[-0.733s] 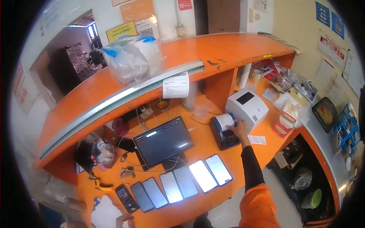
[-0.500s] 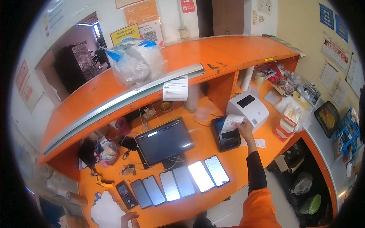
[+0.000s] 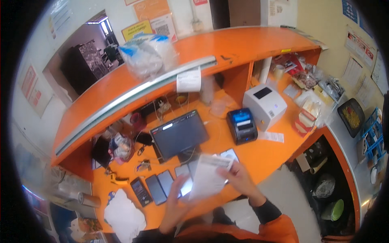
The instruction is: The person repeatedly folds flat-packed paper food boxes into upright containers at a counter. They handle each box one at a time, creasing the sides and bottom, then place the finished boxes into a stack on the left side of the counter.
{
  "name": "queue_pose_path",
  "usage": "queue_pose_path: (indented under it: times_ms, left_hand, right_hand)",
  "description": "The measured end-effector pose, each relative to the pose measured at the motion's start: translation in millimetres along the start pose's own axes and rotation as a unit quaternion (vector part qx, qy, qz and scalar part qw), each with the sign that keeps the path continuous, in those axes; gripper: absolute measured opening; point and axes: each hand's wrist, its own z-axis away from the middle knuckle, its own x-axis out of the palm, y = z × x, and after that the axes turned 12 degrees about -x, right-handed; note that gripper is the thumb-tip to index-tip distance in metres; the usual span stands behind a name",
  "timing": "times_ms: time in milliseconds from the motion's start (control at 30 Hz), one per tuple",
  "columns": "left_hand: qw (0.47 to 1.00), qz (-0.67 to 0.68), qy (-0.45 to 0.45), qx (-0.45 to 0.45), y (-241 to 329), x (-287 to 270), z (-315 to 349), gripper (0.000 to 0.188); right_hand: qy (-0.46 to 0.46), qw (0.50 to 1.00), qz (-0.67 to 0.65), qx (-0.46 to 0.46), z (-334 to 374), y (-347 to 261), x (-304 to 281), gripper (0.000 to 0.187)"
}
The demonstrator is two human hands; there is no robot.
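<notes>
My right hand [image 3: 240, 182] is closed on a white printed receipt [image 3: 208, 180], thumb on its right side. The slip is blurred and hangs over the row of phones. My left hand [image 3: 175, 208] is beside the receipt's lower left edge, fingers stretched upward and thumb apart. Whether it touches the paper is hard to make out. Under and around the receipt lie several phones, among them a dark phone [image 3: 155, 189] and a lit phone [image 3: 230, 154] partly covered by the paper. Farther off, a black receipt printer [image 3: 243, 128] stands with no slip sticking up from it.
A white label printer [image 3: 265, 106] stands right of the black one, a paper strip [image 3: 272, 137] before it. Behind the phones is a dark-screened monitor [image 3: 181, 135]. White paper sheets [image 3: 123, 214] lie at the left. A raised orange counter [image 3: 227, 44] runs along the back.
My right hand has pulled the receipt out of the black printer and brought it nearer, over the phones. My left hand has risen from the white sheets toward the receipt. The view has shifted slightly.
</notes>
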Motion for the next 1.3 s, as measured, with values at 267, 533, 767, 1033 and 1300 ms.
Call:
queue_pose_path:
  times_ms: [267,533,767,1033,1300]
  left_hand:
    - [0.974,-0.008,-0.186,-0.13,29,-2,20,0.036]
    - [0.966,0.013,-0.253,-0.056,21,-15,17,0.039]
    - [0.951,0.031,-0.302,-0.056,25,-20,8,0.04]
    - [0.953,0.033,-0.3,-0.042,28,-23,7,0.044]
    - [0.959,0.032,-0.279,-0.043,29,-19,18,0.045]
  right_hand:
    - [0.129,0.98,-0.018,-0.151,18,-59,22,0.026]
    - [0.182,0.963,0.062,-0.188,33,-76,44,0.025]
    - [0.201,0.952,0.102,-0.208,38,-79,48,0.03]
    - [0.186,0.954,0.106,-0.211,31,-86,54,0.038]
    - [0.16,0.956,0.109,-0.221,36,-90,51,0.038]
